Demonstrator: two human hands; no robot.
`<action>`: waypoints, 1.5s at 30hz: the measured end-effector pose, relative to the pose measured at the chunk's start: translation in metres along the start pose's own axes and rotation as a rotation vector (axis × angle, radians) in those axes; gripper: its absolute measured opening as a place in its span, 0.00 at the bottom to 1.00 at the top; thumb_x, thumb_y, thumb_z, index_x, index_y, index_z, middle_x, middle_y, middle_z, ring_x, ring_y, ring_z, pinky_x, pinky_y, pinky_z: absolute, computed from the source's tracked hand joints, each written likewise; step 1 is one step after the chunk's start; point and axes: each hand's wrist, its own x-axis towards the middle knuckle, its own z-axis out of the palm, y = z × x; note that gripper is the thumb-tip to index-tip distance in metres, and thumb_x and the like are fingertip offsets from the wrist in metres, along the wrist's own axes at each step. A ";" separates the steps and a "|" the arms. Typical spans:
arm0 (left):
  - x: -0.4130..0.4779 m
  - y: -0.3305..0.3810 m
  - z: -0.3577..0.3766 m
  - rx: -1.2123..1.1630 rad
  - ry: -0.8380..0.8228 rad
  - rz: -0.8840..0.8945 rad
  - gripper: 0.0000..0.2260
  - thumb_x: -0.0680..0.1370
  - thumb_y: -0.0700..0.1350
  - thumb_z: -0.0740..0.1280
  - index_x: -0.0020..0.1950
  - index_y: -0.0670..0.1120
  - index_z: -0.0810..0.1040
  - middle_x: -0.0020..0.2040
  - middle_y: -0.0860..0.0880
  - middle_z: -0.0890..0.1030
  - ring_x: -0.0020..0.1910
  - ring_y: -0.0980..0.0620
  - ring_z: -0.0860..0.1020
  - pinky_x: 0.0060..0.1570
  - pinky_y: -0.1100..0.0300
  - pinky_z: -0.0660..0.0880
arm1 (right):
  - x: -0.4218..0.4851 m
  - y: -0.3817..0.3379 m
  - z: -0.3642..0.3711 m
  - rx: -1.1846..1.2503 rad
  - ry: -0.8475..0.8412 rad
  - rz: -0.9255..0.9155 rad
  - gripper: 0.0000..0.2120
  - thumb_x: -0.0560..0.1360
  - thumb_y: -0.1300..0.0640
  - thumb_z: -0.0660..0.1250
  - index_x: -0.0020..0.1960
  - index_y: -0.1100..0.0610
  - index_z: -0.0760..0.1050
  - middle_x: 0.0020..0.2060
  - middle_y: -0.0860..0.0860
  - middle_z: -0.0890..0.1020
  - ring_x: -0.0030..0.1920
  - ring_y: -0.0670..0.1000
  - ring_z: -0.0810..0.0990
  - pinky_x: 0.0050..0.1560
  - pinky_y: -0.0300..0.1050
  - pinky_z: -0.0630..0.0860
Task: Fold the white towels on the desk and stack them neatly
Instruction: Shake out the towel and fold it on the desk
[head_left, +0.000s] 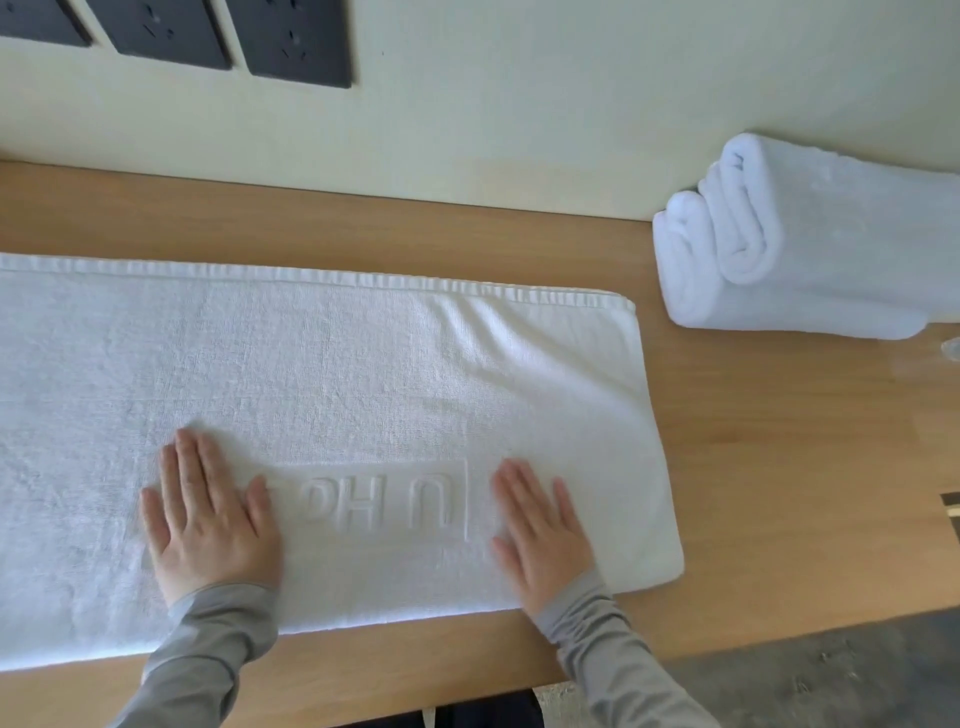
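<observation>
A light wooden worktop (779, 467) runs across the view, backed by a pale cream wall (519, 130). Spread flat over the left and middle of the worktop lies a large white terry towel (311, 364), doubled over with a hemmed edge along its far side; its left end runs out of view and its right end stops short of the worktop's right part. Well apart from it, at the far right against the wall, sits a pile of two folded white towels (810, 244), one on top of the other. Three dark rectangular wall sockets (301, 41) show at the upper left. The left hand (213, 519) and the right hand (543, 530), both in grey sleeves, press palm-down on the flat towel's near half, fingers straight and slightly spread. Between them is an embossed rectangular panel with raised letters (374, 506).
</observation>
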 end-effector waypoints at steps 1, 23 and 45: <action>0.000 -0.001 0.001 0.005 0.004 0.001 0.30 0.79 0.57 0.43 0.77 0.42 0.50 0.78 0.44 0.53 0.77 0.47 0.50 0.75 0.49 0.45 | -0.006 0.020 -0.001 -0.011 -0.026 0.054 0.29 0.79 0.45 0.44 0.76 0.58 0.49 0.76 0.53 0.55 0.76 0.53 0.51 0.70 0.55 0.50; -0.053 0.160 0.045 0.008 -0.022 -0.072 0.31 0.79 0.58 0.39 0.76 0.40 0.55 0.76 0.45 0.57 0.75 0.49 0.55 0.74 0.48 0.49 | 0.140 0.057 -0.038 0.005 0.082 -0.702 0.27 0.77 0.48 0.54 0.72 0.58 0.63 0.72 0.53 0.66 0.73 0.53 0.61 0.72 0.59 0.57; -0.053 0.161 0.049 0.051 0.012 -0.088 0.29 0.80 0.57 0.42 0.77 0.44 0.51 0.77 0.47 0.55 0.76 0.50 0.53 0.74 0.51 0.46 | 0.145 0.147 -0.042 -0.097 0.006 -0.615 0.29 0.77 0.47 0.53 0.73 0.61 0.59 0.73 0.56 0.63 0.73 0.58 0.61 0.70 0.64 0.59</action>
